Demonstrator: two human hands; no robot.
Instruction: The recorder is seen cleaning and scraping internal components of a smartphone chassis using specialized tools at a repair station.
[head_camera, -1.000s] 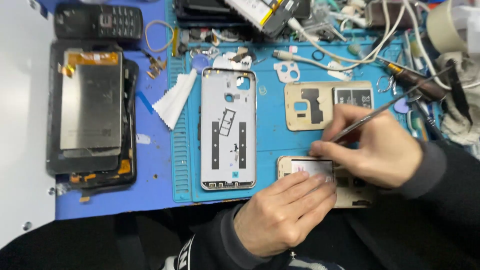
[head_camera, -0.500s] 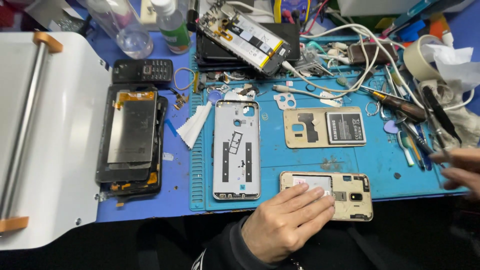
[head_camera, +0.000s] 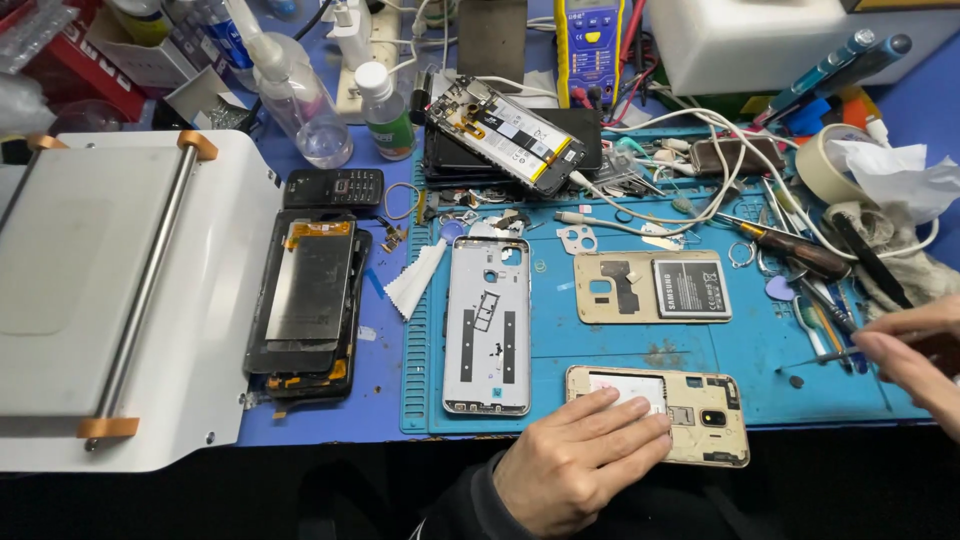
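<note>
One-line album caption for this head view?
Left hand rests on gold opened phone body on blue mat; right hand near thin tool.

Left hand (head_camera: 575, 455) flat on gold phone frame (head_camera: 700, 415) at mat's (head_camera: 640, 345) front edge, fingers over its left end. Right hand (head_camera: 915, 355) at right edge, pinching thin metal tool (head_camera: 815, 360). Silver back cover (head_camera: 488, 325) lies left of frame, second gold frame with battery (head_camera: 690, 288) behind it.

The work mat (head_camera: 640, 340) is teal-blue, lying on a deeper blue table (head_camera: 380, 360). The phone frame (head_camera: 700, 405) under the left hand (head_camera: 575, 465) is gold, as is the 2nd frame (head_camera: 620, 285) carrying a grey battery (head_camera: 690, 288). The back cover (head_camera: 487, 325) is silver-grey. The keypad phone (head_camera: 333, 187) is black. The machine (head_camera: 100, 290) is white with orange end caps.
</note>
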